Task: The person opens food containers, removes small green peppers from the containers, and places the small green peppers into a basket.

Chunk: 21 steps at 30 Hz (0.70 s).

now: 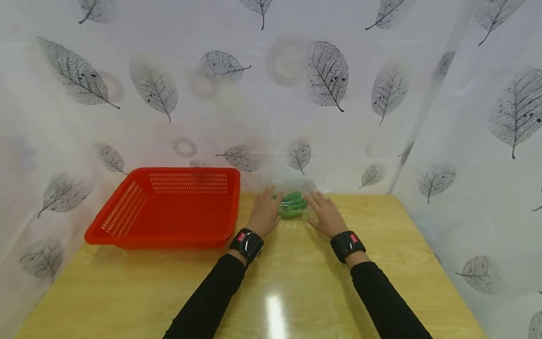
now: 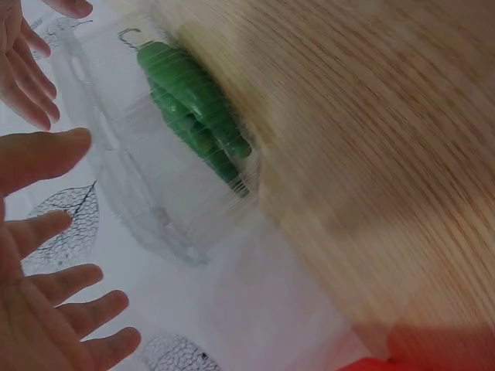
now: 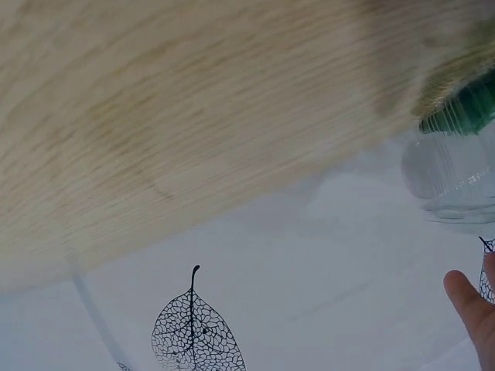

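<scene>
The sleeves (image 1: 208, 297) and red-labelled wristbands (image 1: 251, 246) are black.

No word, brand name or number can be read in any of the three views. The only label-like marks are two small red labels, one on the left black wristband (image 1: 247, 245), about midway between the side edges of the desk (image 1: 296, 268), and one on the right black wristband (image 1: 347, 246), closer to the desk's right edge; both wristbands are nearer its far edge than its near one. Each red label seems to bear pale marks, but these are too small and blurred to make out.
</scene>
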{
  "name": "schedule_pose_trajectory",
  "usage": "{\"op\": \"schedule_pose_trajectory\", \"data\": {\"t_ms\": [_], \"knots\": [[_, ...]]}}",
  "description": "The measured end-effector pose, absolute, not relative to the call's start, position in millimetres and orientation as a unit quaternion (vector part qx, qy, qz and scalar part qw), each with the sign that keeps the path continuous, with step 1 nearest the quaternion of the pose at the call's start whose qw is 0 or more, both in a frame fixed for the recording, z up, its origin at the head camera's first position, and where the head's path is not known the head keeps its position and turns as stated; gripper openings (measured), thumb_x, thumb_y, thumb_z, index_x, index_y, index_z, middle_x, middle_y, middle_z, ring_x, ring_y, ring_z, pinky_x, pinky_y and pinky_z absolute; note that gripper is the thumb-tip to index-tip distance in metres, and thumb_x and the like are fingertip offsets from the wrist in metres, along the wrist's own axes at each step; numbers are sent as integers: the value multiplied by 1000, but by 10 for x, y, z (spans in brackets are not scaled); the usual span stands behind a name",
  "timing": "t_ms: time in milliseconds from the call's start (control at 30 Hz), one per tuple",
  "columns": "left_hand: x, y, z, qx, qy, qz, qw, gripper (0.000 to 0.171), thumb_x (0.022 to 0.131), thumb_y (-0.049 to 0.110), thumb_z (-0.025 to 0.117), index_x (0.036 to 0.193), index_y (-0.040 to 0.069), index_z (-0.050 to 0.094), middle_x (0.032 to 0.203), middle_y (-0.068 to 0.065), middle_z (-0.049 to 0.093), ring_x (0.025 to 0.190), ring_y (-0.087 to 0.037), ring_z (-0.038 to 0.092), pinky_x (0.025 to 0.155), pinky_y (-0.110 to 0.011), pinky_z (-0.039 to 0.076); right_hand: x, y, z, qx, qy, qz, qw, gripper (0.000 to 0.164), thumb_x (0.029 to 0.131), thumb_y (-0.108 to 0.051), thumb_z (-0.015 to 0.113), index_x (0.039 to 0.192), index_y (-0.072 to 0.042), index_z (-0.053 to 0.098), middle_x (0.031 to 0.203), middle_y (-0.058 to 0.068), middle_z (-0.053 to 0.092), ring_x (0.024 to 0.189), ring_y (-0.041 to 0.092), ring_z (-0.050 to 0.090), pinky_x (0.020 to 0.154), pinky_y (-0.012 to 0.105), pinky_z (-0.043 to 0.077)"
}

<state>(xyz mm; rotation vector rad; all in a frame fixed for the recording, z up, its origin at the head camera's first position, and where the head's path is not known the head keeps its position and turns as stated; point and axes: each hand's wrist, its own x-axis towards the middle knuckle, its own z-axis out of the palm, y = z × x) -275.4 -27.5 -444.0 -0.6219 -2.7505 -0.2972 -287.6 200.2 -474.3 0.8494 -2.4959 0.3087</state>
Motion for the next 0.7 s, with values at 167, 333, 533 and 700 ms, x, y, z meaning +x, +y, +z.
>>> {"op": "schedule_pose_trajectory", "data": {"t_ms": [167,333,533,700], "knots": [[-2782,-247,-4543,-185,-971,-110,102,61,81,7,70,137,17,48,145,-18,38,133,-39,37,106,-56,31,-2924,1988,-4849,328,-910,91,237,71,70,-10,81,134,-7,49,136,21,49,125,42,46,93,60,42],[-2780,-245,-4604,-191,-971,-113,92,55,87,2,60,138,20,47,141,-17,44,130,-36,42,102,-59,34,-2911,1981,-4898,340,-897,57,277,64,69,-2,80,128,-8,56,131,17,55,118,40,53,90,50,48],[-2733,-294,-4594,-206,-969,-111,76,49,92,-1,47,137,19,48,142,-16,44,131,-35,42,104,-60,31,-2876,1983,-4906,341,-890,37,302,61,69,-3,79,126,-11,58,129,14,57,116,37,55,87,45,51],[-2614,-357,-4545,-219,-968,-102,68,50,90,1,53,136,21,50,142,-16,45,129,-34,46,106,-59,29,-2710,1979,-4867,339,-896,53,282,60,72,-4,78,128,-11,57,133,14,54,119,39,53,79,41,54]]}}
